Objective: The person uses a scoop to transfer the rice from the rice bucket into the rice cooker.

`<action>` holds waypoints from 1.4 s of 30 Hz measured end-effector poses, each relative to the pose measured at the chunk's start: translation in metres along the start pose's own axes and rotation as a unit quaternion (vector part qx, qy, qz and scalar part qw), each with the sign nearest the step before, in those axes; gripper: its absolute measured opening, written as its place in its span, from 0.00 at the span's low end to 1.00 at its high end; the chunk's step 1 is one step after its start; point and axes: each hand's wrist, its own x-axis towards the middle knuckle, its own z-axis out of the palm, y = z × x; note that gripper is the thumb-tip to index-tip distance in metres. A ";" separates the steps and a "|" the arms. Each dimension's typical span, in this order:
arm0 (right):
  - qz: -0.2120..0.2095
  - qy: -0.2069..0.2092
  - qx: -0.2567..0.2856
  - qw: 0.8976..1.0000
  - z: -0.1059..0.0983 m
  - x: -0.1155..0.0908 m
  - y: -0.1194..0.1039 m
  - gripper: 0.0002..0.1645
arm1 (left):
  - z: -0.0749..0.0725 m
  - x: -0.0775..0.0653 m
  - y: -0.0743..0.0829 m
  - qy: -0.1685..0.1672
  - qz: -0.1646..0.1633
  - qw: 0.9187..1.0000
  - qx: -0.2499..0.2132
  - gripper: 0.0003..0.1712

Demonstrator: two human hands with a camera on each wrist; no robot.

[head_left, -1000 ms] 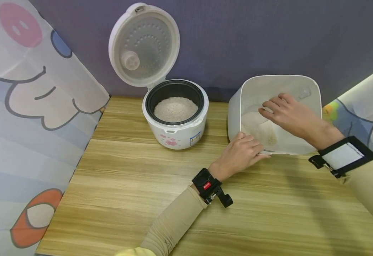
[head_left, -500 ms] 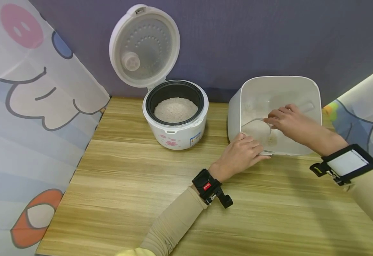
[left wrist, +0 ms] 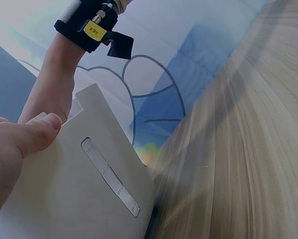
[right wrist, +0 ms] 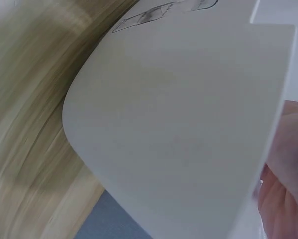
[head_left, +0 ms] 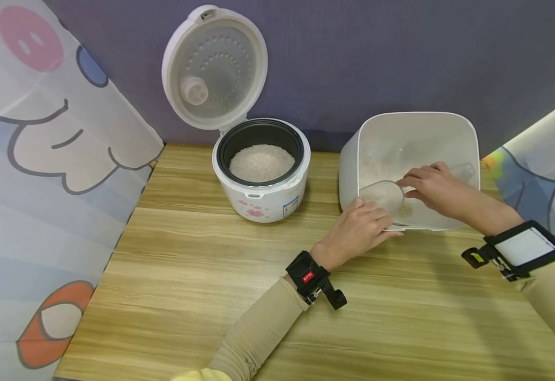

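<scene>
A white bin stands tilted at the right, its mouth facing me. My left hand grips the near left rim, and its thumb lies over the edge in the left wrist view. Inside the bin, my right hand pinches a clear scoop at its right end. Pale grains of rice lie low in the bin beside the scoop. How full the scoop is, I cannot tell. The bin's wall hides much of the right hand in the right wrist view.
Left of the bin stands a white rice cooker with its lid raised. Rice covers the bottom of its black inner pot. A wooden table bears both, against a dark back wall.
My right hand has moved nearer to me and slightly right inside the bin, drawing the scoop toward the near left rim. My left hand stays on the rim.
</scene>
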 end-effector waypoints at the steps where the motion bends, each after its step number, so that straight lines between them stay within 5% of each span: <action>1: 0.001 0.001 0.003 1.000 0.000 0.000 0.000 0.20 | 0.000 0.000 0.000 0.002 0.000 1.000 -0.004 0.18; 30: 0.038 0.004 0.037 0.999 -0.027 -0.019 -0.007 0.22 | -0.002 0.003 -0.002 -0.001 -0.008 1.000 -0.021 0.19; 38: -0.021 0.066 0.056 0.996 -0.026 -0.027 0.000 0.15 | -0.002 0.004 -0.002 -0.010 -0.012 0.999 -0.039 0.18; 42: -0.027 0.090 0.068 0.993 -0.026 -0.029 0.005 0.30 | -0.002 0.004 -0.003 -0.009 -0.016 0.999 -0.041 0.18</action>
